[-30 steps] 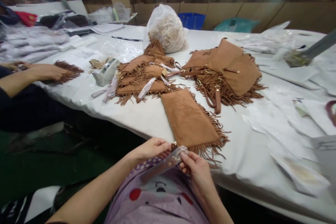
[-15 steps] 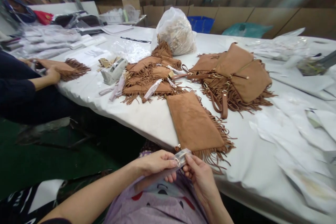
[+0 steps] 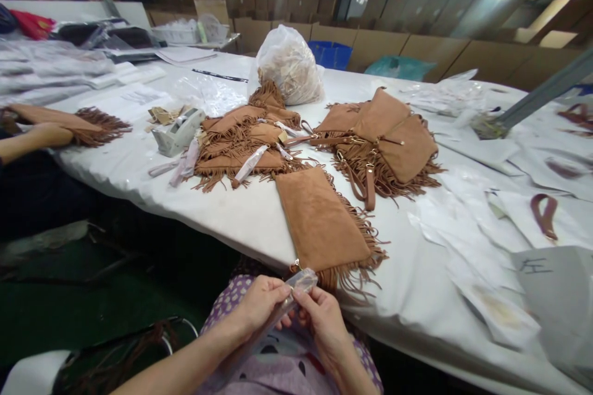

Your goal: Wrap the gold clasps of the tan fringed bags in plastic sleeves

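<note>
Both hands meet over my lap, just off the table edge. My left hand (image 3: 264, 305) is closed, pinching a clear plastic sleeve (image 3: 303, 281) with a strap and a metal clasp inside. Fingers of my right hand (image 3: 319, 315) pinch the same sleeve near its upper end. Directly beyond them, a brown fringed pouch (image 3: 322, 216) lies flat at the edge, its zipper end close to the sleeve. Further back sit a pile of fringed pouches (image 3: 250, 136) with wrapped straps, and a stack of brown pouches (image 3: 389, 136) with bare wrist straps.
A grey tape dispenser (image 3: 178, 133) stands left of the pile. Behind is a stuffed plastic bag (image 3: 290, 65). White sheets and a loose brown strap (image 3: 544, 216) lie right, near a metal post (image 3: 546, 89). Another person's hand (image 3: 50, 134) holds a fringed pouch at left.
The view has turned to the right, so the table items appear further left and the loose strap shows. My hands still grip the sleeve, with its end tilted slightly differently.
</note>
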Motion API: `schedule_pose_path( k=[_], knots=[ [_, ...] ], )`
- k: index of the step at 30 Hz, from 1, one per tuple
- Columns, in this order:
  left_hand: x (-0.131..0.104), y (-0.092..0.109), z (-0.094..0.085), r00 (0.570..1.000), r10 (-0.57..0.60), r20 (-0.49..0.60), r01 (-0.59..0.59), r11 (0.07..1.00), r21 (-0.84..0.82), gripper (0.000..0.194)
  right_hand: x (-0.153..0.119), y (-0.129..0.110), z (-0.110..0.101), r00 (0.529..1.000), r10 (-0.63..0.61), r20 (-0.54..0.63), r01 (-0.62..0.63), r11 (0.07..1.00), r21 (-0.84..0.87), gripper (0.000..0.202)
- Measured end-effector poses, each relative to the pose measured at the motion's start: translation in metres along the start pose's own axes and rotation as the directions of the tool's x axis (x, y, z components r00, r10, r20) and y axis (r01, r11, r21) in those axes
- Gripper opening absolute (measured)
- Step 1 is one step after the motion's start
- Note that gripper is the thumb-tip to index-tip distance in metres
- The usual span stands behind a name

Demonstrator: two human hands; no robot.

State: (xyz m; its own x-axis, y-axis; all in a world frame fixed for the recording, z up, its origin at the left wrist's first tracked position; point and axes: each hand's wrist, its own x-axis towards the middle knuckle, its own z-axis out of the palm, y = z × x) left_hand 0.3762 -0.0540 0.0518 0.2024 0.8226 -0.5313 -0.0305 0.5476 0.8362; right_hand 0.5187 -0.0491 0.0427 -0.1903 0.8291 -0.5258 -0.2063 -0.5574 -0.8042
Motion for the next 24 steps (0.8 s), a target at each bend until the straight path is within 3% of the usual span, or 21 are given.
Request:
schedule_pose_path(
  k=[4,8,16,20,22,24],
  knots=[
    [-0.003,0.000,0.002,0.995,0.081,-0.057,-0.076,0.994,0.081,0.041,0.000,-0.001,0.000,1.000,0.011,0.016,-0.010,0.999,-0.048,0.040],
    [-0.009,0.002,0.003,0.976,0.203,-0.082,-0.182,0.961,0.207,0.044,0.001,-0.001,0.000,0.999,0.030,0.045,-0.031,0.999,0.013,0.039],
    [-0.003,-0.004,0.009,0.970,0.159,-0.182,-0.163,0.987,-0.008,0.028,0.007,0.000,-0.001,0.998,0.051,0.032,-0.051,0.999,0.010,0.046],
    [-0.008,-0.006,0.013,0.908,0.350,-0.232,-0.338,0.937,0.092,0.018,0.005,-0.005,0.001,0.999,0.049,0.022,-0.049,0.999,0.015,0.046],
    [-0.013,-0.006,0.013,0.845,0.505,-0.177,-0.449,0.849,0.279,0.019,0.004,-0.008,0.001,0.997,0.068,0.024,-0.069,0.997,0.041,0.044],
    [-0.018,-0.008,0.011,0.776,0.629,-0.048,-0.537,0.699,0.472,0.024,0.002,-0.010,0.001,0.995,0.091,0.032,-0.094,0.993,0.073,0.041]
  ],
)
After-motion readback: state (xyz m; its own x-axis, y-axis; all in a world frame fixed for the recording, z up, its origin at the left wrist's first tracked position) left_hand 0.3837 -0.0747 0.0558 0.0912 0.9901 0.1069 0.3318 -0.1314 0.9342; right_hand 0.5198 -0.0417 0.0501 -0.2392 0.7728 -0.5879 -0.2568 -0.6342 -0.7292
